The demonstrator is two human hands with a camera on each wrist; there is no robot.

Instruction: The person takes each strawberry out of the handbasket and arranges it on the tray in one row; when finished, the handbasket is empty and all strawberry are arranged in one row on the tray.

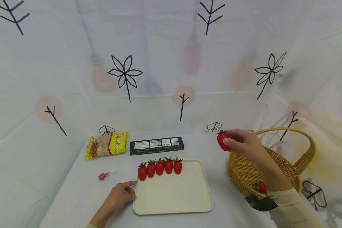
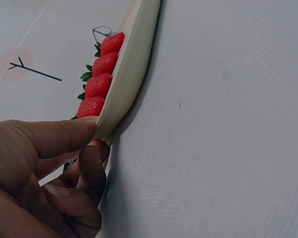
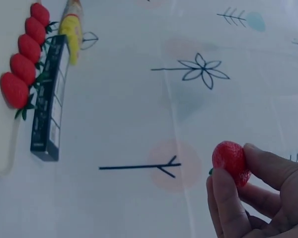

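Note:
A red strawberry (image 1: 223, 140) with a green leafy top is pinched between the thumb and fingers of my right hand (image 1: 242, 142). This hand is raised over the left rim of a wicker basket (image 1: 239, 180). My left hand (image 1: 118, 196) holds the left edge of a cream tray (image 1: 174, 196), with its fingertips at the rim. In the left wrist view, curled fingers (image 2: 92, 166) meet the tray's edge (image 2: 134, 84). Several strawberries (image 1: 159, 167) lie side by side along the tray's far left edge, leaves pointing away. Another strawberry (image 1: 261, 186) lies inside the basket, partly hidden by my right forearm.
Behind the tray lies a long black box (image 1: 156, 146). A yellow food packet (image 1: 106, 145) is at the back left, with a pink lollipop (image 1: 103, 175) nearer. The basket's tall handle (image 1: 310, 142) arches at the right. White patterned cloth (image 1: 159, 63) hangs behind the table.

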